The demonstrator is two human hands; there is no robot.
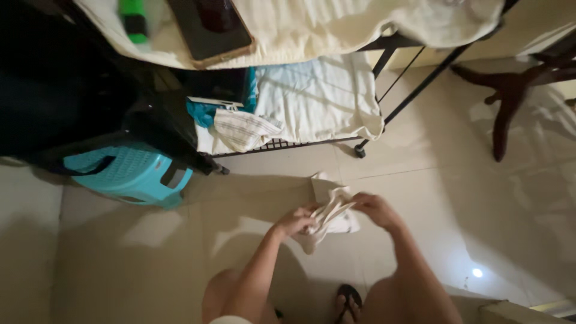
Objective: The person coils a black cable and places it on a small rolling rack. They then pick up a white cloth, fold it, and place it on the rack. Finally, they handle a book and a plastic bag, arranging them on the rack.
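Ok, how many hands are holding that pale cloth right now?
2. The left hand grips the cloth at its left side, and the right hand grips it at the right, both above the tiled floor. No other hands show.

Floor (468, 198): pale glossy tiles. Standing on it are a turquoise plastic stool (129, 174), a dark wooden furniture leg (510, 102) and a black metal rack (384, 96) on casters.

Lower rack shelf (288, 144): wire grid carrying a white folded sheet (318, 99), a striped cloth (243, 129) and a teal fabric item (204, 113).

Upper level: cream cloth cover (312, 27), carrying a dark flat tablet-like device (210, 27) and a green cylindrical object (133, 19).
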